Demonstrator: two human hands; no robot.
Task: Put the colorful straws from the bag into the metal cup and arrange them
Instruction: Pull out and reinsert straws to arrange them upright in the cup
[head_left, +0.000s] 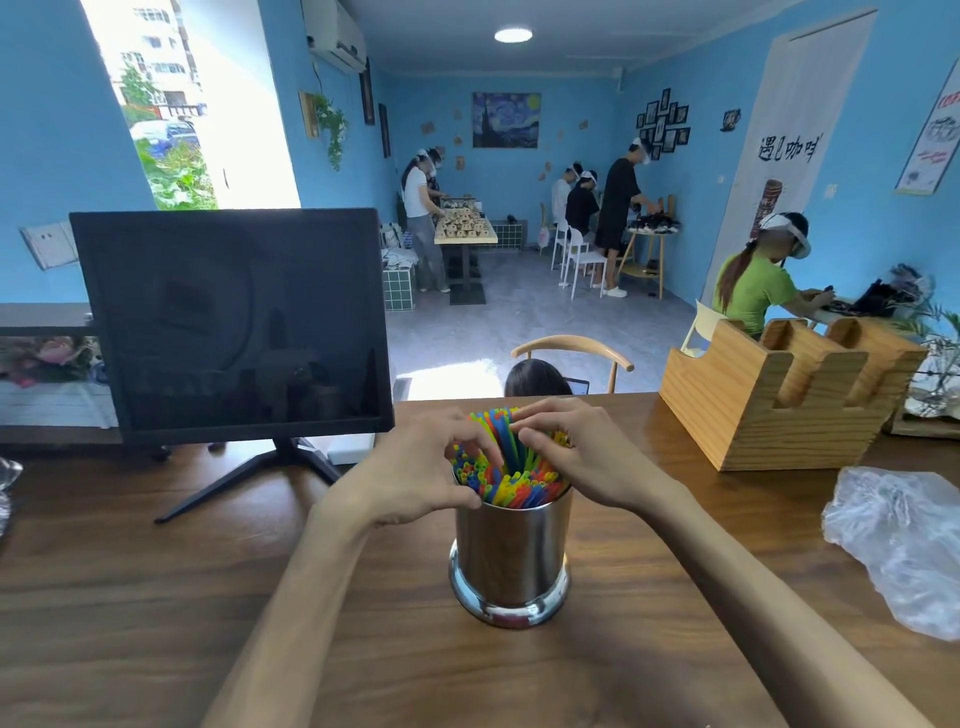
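Nearest me is the brown wooden table, and on it stands the metal cup, upright and full of colorful straws. I see both forearms reaching in from below. My left hand curls over the straw tops, fingertips pinching among them; my right hand does likewise from the other side — which straws it grips I cannot tell. The crumpled plastic bag lies well to the right. Behind stand a dark monitor and a wooden holder — beyond, a blue-walled room with people at tables.
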